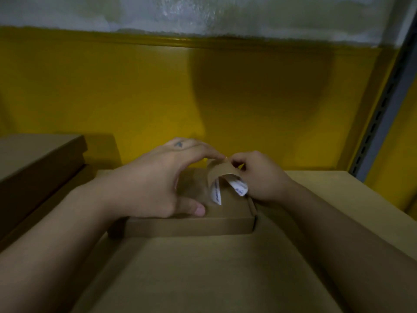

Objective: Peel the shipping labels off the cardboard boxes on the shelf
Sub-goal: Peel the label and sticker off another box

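Shipping label (pixel 220 176) curled up, top in right hand (pixel 259 177) grip

The small box (pixel 191 224) and larger box (pixel 203 267) are plain brown cardboard. The curled label (pixel 220 175) is brown outside, white with blue print beneath. The wall (pixel 112 86) is mustard yellow.

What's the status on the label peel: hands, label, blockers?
Left hand flat on small box, fingertips touching label. Right hand pinches label, which arches up off the box top. Nothing seen in the way.
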Motion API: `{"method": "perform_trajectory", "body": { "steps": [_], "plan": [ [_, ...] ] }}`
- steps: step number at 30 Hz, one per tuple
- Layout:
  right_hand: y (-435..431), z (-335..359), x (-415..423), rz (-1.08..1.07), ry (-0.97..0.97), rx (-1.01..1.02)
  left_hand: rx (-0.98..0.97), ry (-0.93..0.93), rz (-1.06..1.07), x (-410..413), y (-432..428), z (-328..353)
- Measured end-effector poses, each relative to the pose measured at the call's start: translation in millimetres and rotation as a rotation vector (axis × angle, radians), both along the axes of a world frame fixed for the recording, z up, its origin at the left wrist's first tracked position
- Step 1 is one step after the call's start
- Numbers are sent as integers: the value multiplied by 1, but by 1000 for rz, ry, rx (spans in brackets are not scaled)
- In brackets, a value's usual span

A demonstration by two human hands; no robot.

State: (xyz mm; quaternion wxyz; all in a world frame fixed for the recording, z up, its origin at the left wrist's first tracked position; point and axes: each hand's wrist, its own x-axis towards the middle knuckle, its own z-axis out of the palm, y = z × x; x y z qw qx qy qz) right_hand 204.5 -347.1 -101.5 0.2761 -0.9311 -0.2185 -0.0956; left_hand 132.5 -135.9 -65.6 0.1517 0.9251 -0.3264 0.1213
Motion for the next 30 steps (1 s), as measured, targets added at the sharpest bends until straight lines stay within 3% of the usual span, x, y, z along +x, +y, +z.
{"method": "perform_trajectory", "body": {
  "steps": [8,16,23,30],
  "plan": [
    [0,6,-6,-16,66,22,-15,-10,130,5,-9,-10],
    [1,1,-2,-22,40,-1,-81,57,-121,3,-18,-14],
    [-3,6,-2,85,89,64,-263,-270,96,23,-14,-25],
    [1,6,-6,169,160,107,-352,-311,268,36,-18,-27]
  ]
}}
